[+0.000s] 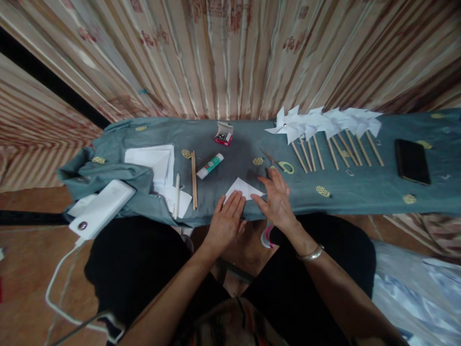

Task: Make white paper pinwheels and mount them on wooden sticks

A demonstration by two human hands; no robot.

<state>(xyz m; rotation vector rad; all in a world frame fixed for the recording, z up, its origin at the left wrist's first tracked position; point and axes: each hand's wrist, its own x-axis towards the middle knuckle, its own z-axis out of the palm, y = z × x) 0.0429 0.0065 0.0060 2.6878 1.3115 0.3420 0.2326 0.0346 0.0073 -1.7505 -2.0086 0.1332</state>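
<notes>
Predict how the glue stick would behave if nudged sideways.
The glue stick would probably roll, since its round barrel lies on its side. The cloth beneath might slow it slightly. Its straight, hard-looking tube likely wouldn't bend.

Dim, muted light is covering the tabletop [363, 197], and a soft shadow is lying just beyond the folded paper [239, 186] and the fingers [233, 204]. The bracelet [312, 253] is glinting; the black trousers [133, 274] are losing detail. The wide lens is stretching the curtain [245, 67] toward the edges, where fine detail is softening.
</notes>
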